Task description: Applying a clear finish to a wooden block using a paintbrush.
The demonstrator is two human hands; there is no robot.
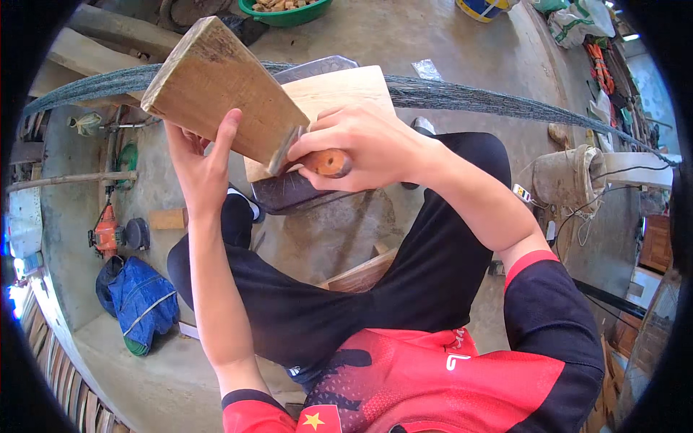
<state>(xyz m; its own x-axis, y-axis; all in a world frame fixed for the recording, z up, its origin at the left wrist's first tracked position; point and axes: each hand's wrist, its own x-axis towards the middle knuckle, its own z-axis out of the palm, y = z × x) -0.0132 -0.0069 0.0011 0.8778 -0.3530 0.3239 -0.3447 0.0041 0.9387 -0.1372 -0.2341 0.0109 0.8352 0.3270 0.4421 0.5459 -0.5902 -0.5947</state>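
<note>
My left hand [202,162] grips a thick tapered wooden board [224,90] from below, with the thumb lying along its face. The board tilts up and away to the left. In my right hand [361,148] is a bladed hand tool with a round wooden handle [330,164], its butt end facing me. A strip of its metal [286,148] shows against the board's narrow near end; the fingers hide the rest, so its exact kind is unclear. Beneath both hands lies a pale flat wooden board [354,86] on a dark support [292,195].
A hammock-like bundle of grey netting [476,101] stretches across behind the work. On the left are an orange power tool [107,232] and a blue cloth bundle [144,296]. A green basin [285,13] holds wood chips. A whitish bucket [567,177] stands to the right.
</note>
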